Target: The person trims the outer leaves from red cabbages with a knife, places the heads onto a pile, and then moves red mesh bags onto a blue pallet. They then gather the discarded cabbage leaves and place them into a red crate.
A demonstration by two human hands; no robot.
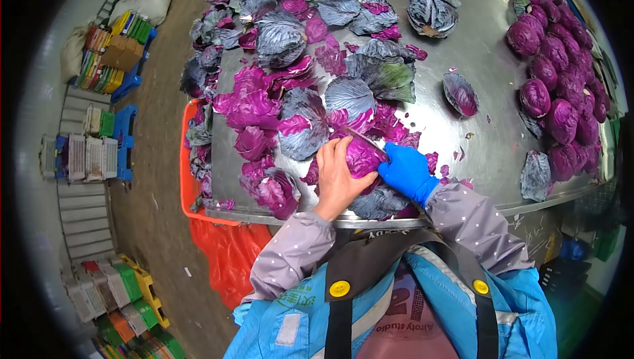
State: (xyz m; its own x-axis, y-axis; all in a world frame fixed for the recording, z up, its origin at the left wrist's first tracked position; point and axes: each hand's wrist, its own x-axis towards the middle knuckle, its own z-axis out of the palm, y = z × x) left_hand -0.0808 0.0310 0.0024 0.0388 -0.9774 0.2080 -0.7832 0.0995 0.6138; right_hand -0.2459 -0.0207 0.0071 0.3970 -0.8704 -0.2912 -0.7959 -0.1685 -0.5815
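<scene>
My left hand [340, 175] is bare and curls round the left side of a purple cabbage [362, 158] near the table's front edge. My right hand [406, 172], in a blue glove, is closed on a knife [365, 138]. The blade lies over the top of the cabbage and points up and to the left. Loose purple and grey-green leaves surround both hands, with a large grey-green leaf [350, 97] just beyond them.
A metal table [485, 141] bears a heap of leaves on the left and a pile of purple cabbages [561, 75] on the right. An orange crate [189, 191] stands at its left edge. Stacked crates [99, 158] line the floor further left.
</scene>
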